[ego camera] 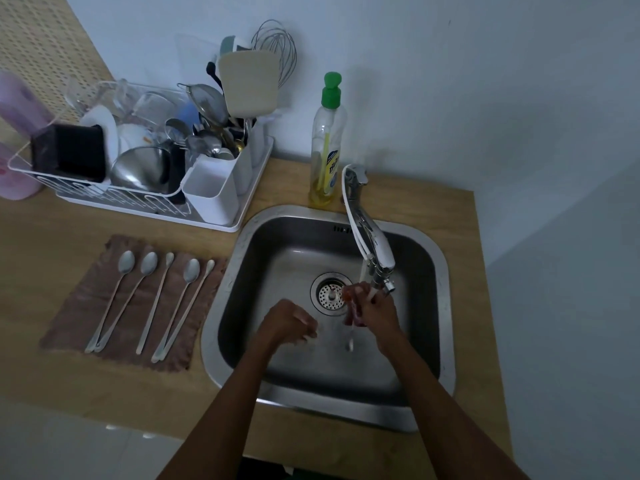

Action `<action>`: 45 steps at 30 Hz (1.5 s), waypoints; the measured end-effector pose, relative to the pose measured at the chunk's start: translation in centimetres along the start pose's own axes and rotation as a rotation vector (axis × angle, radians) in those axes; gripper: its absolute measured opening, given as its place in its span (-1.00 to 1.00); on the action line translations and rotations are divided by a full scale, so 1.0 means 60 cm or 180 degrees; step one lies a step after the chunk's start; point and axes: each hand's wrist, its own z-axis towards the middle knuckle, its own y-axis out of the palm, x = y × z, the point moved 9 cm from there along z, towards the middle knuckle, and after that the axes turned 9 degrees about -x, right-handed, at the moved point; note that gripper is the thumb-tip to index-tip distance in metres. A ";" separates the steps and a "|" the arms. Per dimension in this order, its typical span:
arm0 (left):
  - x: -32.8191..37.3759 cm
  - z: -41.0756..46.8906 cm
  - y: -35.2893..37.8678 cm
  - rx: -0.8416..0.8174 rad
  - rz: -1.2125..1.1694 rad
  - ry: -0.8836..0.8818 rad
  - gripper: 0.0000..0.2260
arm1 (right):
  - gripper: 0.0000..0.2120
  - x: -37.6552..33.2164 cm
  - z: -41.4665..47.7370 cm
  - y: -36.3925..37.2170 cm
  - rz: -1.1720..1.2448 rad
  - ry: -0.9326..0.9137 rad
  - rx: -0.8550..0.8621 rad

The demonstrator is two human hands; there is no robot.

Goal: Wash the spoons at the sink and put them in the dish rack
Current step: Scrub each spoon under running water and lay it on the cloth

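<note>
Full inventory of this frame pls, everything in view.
spoons: 5, silver, side by side on the cloth
sixth spoon: 1, pale, blurred, hanging below the right hand
cloth: 1, brown, counter left of sink
sink: 1, steel, centre
tap: 1, chrome, over sink
soap bottle: 1, clear, green cap, behind sink
dish rack: 1, white, back left, full
scrubber: 1, red, in right grip
counter: 1, wood
left hand: curled over sink, grip unclear
right hand: under tap, holds scrubber

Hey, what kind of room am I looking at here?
Most likely a home kitchen: a steel sink set in a wooden counter, a dish rack full of dishes beside it, and a bottle of dish soap by the tap.
</note>
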 end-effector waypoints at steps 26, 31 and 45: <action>0.141 0.023 -0.129 0.1786 -0.1639 0.1010 -0.85 | -0.84 -0.012 -0.017 -0.009 -0.0015 -0.0056 -0.0269; 0.138 -0.014 -0.118 0.1686 -0.1524 0.1183 -0.88 | -0.82 0.004 -0.027 0.001 0.0017 0.0001 -0.0012; 0.125 -0.076 -0.103 0.1795 -0.1320 0.1563 -0.86 | -0.83 0.013 -0.031 -0.019 -0.0338 -0.0115 0.0278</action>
